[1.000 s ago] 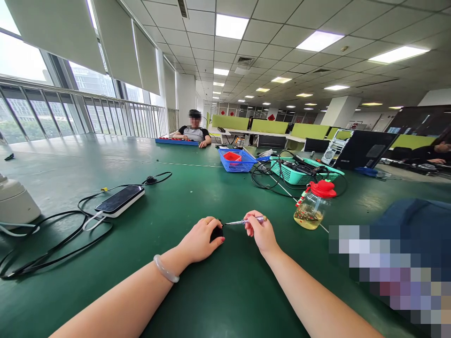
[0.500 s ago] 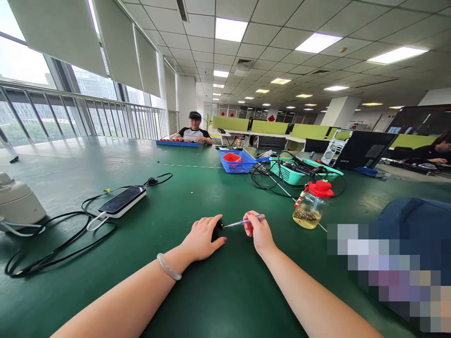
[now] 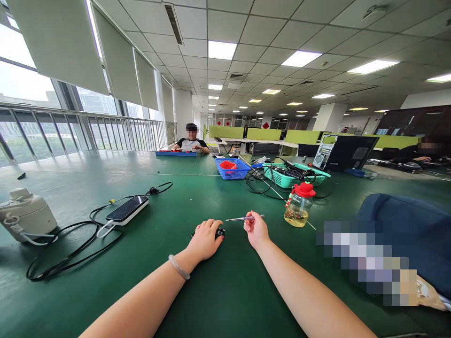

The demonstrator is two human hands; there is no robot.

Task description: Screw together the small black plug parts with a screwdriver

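A: Hands?
B: Left hand (image 3: 205,238) cupped round black part (image 3: 221,232) on counter (image 3: 207,300); right hand (image 3: 256,228) pinches screwdriver (image 3: 239,218), tip just off.
A: Risk?
B: Should left grip slacken, part may skid, tip jabbing fingers.

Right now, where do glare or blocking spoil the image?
Head view: windows blown out at left; pale glare on green table near them; mosaic blocks over a patch at right; black part under left hand shows little detail.
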